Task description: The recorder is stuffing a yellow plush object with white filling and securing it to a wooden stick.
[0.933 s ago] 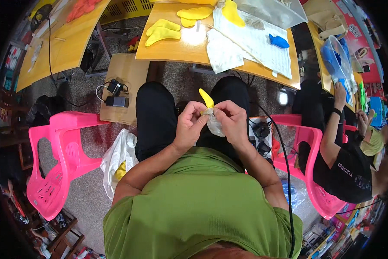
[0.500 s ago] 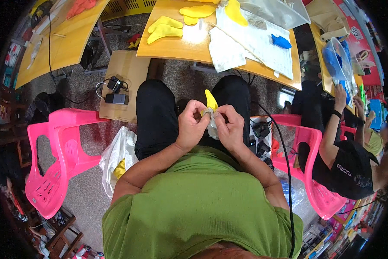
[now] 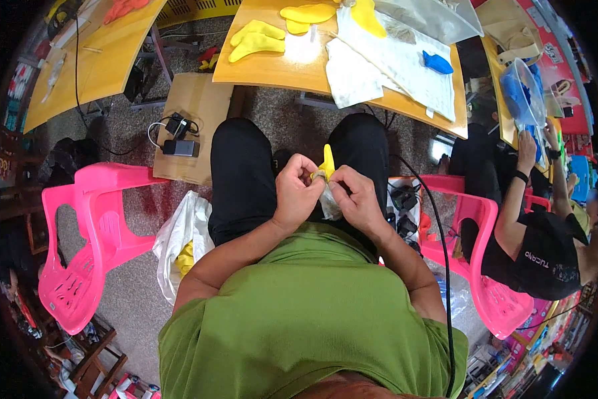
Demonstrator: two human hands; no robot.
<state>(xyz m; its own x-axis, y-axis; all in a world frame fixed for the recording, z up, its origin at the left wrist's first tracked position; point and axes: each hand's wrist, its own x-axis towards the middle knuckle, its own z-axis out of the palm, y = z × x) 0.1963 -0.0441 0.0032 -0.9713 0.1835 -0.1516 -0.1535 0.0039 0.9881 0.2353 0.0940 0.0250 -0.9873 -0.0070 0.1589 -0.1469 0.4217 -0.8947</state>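
Small yellow piece (image 3: 327,161), narrow and standing upright, pinched between both hands above the seated person's lap, with a crumpled pale, translucent wrapping (image 3: 329,205) hanging just below the grip. The step in hand appears to be fine finger work on the piece, fitting or freeing it from the wrapping; which of the two cannot be told. The next move would seem to call for a steady counter-hold by one hand while the other works the thin material. Left hand (image 3: 298,191): fingers curled, thumb and forefinger pressed together on the near-left side of the piece. Right hand (image 3: 356,199): fingertips closed on the piece and the wrapping from the right, wrist bent inward. Both forearms rise from the lower edge and converge over the black-trousered thighs. Beyond the grip, a yellow worktop (image 3: 272,66) carries yellow gloves (image 3: 256,38), white sheets (image 3: 379,63) and a small blue object (image 3: 437,63); left of the grip, a pink plastic chair (image 3: 86,233) and a white bag (image 3: 182,236) on the floor; right of it, another person's arm (image 3: 512,199)
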